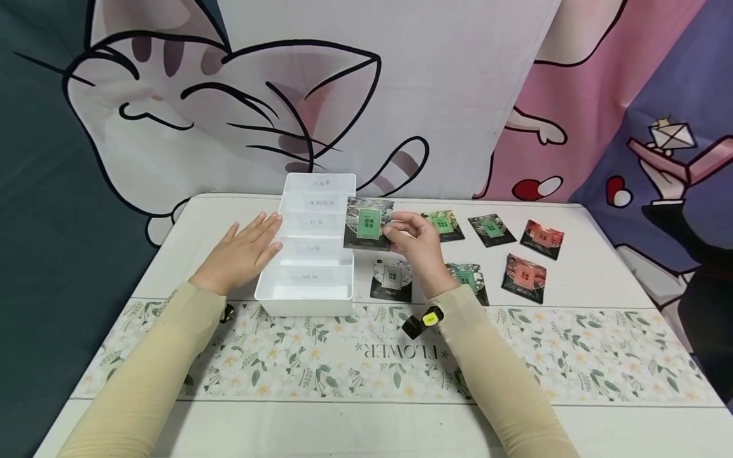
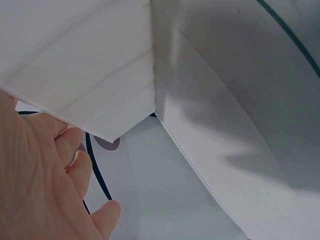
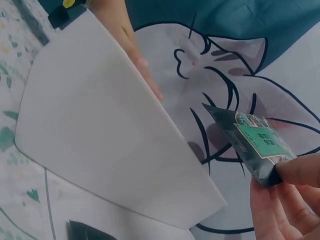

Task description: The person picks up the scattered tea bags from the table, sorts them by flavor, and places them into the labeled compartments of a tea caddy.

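Observation:
My right hand pinches a dark tea sachet with a green label between thumb and fingers. In the head view this sachet overlaps the right edge of a white divided box; the right wrist view shows the sachet held apart from the box wall. On the box's left side rests my left hand, its fingers straight. The left wrist view shows that hand at the rim. Printed labels, too small to read surely, mark the several compartments.
Right of the box lie a grey-label sachet, green-label sachets and red-label sachets, in two loose rows. A flower-patterned strip crosses the white table. Behind the table hangs a cartoon cloth.

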`<state>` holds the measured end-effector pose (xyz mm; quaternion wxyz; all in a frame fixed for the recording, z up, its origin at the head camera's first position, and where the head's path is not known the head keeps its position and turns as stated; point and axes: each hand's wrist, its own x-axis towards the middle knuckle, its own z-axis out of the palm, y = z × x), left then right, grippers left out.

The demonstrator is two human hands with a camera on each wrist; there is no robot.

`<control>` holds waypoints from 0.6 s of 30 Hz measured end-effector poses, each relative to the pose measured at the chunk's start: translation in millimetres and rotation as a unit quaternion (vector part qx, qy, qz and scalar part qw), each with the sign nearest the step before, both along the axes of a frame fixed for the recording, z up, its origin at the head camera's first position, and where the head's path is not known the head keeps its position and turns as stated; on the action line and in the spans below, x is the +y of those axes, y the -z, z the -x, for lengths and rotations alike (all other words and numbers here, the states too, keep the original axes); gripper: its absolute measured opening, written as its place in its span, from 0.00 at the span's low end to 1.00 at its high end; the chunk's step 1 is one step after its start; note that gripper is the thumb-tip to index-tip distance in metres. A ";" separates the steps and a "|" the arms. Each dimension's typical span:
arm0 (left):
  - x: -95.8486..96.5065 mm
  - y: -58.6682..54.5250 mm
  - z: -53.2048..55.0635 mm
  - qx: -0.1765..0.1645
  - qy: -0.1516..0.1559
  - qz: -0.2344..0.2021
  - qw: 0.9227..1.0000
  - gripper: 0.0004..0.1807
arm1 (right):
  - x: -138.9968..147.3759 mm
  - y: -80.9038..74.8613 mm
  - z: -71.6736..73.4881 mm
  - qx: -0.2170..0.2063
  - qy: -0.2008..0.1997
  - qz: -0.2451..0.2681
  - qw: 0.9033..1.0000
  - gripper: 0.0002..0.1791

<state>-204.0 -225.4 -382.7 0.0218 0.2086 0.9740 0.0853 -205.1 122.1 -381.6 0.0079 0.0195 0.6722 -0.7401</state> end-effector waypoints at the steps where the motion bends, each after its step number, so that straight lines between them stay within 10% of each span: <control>1: 0.5 -0.2 -0.3 -0.001 0.000 -0.001 1.000 0.37 | -0.6 -0.4 -1.2 0.000 -0.002 0.000 1.000 0.17; 18: 1.1 0.3 -1.1 0.000 0.002 -0.004 1.000 0.37 | -17.4 -4.5 -19.2 0.031 -0.036 0.005 0.999 0.16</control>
